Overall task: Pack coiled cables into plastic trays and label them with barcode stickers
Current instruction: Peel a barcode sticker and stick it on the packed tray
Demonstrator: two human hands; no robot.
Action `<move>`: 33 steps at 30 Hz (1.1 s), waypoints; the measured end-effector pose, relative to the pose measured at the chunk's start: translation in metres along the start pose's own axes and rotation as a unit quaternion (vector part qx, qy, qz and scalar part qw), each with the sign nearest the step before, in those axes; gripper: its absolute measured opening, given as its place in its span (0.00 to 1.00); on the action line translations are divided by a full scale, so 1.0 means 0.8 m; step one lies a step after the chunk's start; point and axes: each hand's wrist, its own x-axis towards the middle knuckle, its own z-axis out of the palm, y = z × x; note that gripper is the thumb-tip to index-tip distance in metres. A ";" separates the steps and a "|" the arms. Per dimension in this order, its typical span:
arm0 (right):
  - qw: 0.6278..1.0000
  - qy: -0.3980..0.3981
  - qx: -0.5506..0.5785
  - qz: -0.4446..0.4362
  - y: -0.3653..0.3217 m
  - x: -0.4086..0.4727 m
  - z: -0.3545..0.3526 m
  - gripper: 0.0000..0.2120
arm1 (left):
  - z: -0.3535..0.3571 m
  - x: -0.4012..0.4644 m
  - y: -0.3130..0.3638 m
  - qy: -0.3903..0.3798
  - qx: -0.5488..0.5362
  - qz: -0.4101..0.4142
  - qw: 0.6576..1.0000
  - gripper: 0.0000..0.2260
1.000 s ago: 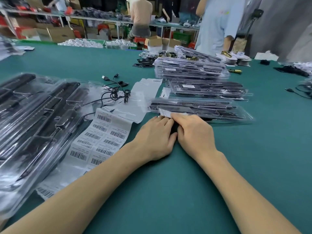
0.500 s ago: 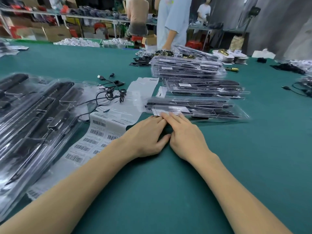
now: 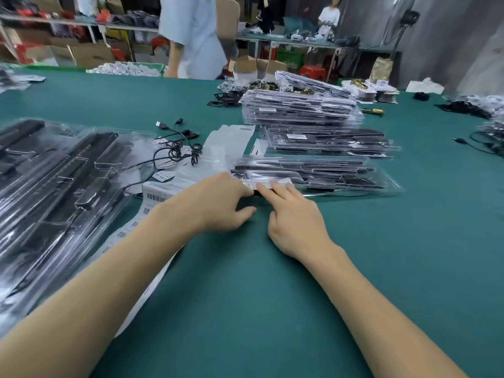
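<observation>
- At the near edge of the closest tray (image 3: 313,173), the right hand (image 3: 296,216) had two straight fingers (image 3: 268,190) laid flat on a white barcode sticker (image 3: 268,184); nothing grasped, just pressing, probably to smooth the label down so it bonds
- Left hand (image 3: 215,204) sat just beside it, fingertips at the same sticker's left end; fingers bent over the tray edge, thumb loose on the cloth; could not tell whether they pinched the label or only steadied the tray
- That tray was clear plastic, black parts inside, lying flat on the green table (image 3: 272,296); it was nearest of three stacks, so likely the one being labelled now
- Behind it a second tray stack (image 3: 327,141) with a label on top, then a taller finished pile (image 3: 297,107); stacking away from the worker seemed to keep done goods out of reach
- Left of the hands, the barcode sheet (image 3: 155,196) ran under the left forearm, kept close for quick peeling
- Loose black cables (image 3: 177,151) lay uncoiled beyond the sheet, not yet packed
- Far left, large clear trays (image 3: 54,186) overlapped, holding long black items
- Background: a person in a light blue shirt (image 3: 191,36) stood at the table's far side; shelves and boxes blurred
</observation>
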 end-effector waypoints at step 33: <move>0.995 -0.078 0.018 0.062 -0.022 -0.004 -0.003 0.35 | 0.018 -0.001 -0.032 0.090 -0.028 -0.072 0.993 0.16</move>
